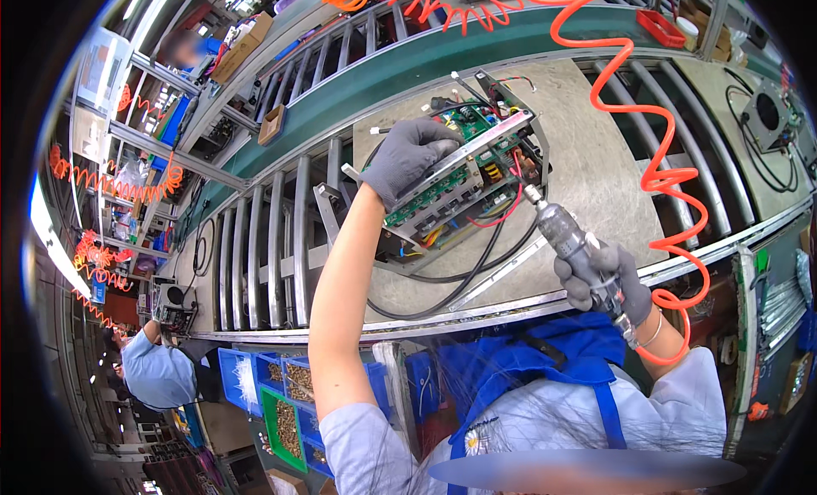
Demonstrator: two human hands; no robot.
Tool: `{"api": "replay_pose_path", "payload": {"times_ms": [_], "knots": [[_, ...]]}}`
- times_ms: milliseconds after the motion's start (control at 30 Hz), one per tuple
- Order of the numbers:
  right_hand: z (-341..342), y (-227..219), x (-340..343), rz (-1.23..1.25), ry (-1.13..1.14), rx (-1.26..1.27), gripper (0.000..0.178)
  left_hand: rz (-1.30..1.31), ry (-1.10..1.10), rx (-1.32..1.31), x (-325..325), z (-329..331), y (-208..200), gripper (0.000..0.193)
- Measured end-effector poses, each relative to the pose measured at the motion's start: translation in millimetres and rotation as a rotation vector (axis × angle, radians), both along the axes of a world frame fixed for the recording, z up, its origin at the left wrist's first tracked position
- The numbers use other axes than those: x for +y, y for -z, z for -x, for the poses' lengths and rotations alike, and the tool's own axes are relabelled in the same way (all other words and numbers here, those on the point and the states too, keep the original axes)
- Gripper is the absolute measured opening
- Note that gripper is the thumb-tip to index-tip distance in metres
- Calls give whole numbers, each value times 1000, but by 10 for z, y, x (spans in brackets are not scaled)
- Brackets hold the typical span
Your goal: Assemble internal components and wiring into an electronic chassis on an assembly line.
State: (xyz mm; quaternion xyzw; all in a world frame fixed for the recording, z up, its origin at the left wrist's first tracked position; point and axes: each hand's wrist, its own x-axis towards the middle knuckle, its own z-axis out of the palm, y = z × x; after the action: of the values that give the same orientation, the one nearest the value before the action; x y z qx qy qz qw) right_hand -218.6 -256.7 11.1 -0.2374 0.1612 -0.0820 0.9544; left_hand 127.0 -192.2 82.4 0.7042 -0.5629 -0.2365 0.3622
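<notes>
An open metal chassis [466, 178] with green circuit boards, coloured wires and a long metal side bar lies on the pale board in front of me. My left hand [412, 159], in a grey glove, rests over the chassis's upper left edge; its fingers curl round the metal bar. In my gloved right hand [602, 278] is a pneumatic screwdriver [568, 240], its tip pointing up and left, beside the right end of the chassis. An orange coiled air hose [677, 184] runs to the tool's rear end. A black cable [464, 284] loops below the chassis.
Metal rollers [264, 248] flank the pale board [608, 154], and a green belt [340, 99] passes behind. Blue and green bins [285, 425] of small fasteners stand at lower left. Another unit [768, 114] sits far right. A person [162, 367] works at far left.
</notes>
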Motion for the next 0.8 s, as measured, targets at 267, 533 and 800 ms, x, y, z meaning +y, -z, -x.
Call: {"api": "replay_pose_path", "payload": {"times_ms": [267, 533, 800], "knots": [[36, -280, 98, 486, -121, 196, 106, 22, -12, -146, -7, 22, 1, 21], [-34, -348, 102, 487, -152, 174, 98, -2, -18, -49, 23, -5, 4, 21], [-84, -305, 231, 629, -100, 187, 88, -17, -24, -22, 6, -46, 25, 20]]}}
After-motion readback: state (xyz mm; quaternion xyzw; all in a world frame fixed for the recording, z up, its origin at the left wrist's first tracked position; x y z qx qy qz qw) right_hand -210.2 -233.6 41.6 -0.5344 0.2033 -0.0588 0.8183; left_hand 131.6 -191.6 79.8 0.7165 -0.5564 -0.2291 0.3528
